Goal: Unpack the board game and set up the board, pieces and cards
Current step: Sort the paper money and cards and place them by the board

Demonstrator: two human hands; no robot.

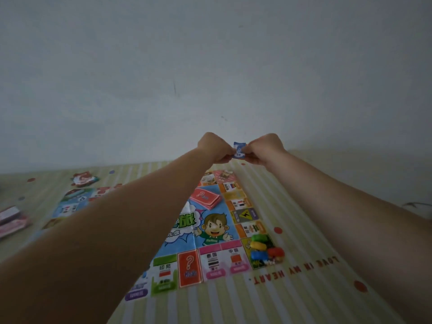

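Both your hands are out past the far edge of the board, left hand and right hand each pinching one side of a small blue card, held up off the striped cloth. The board's a flat, creased paper sheet. One red card stack sits on it, and four chunky plastic pieces cluster at the near right corner. Bare cloth to the right.
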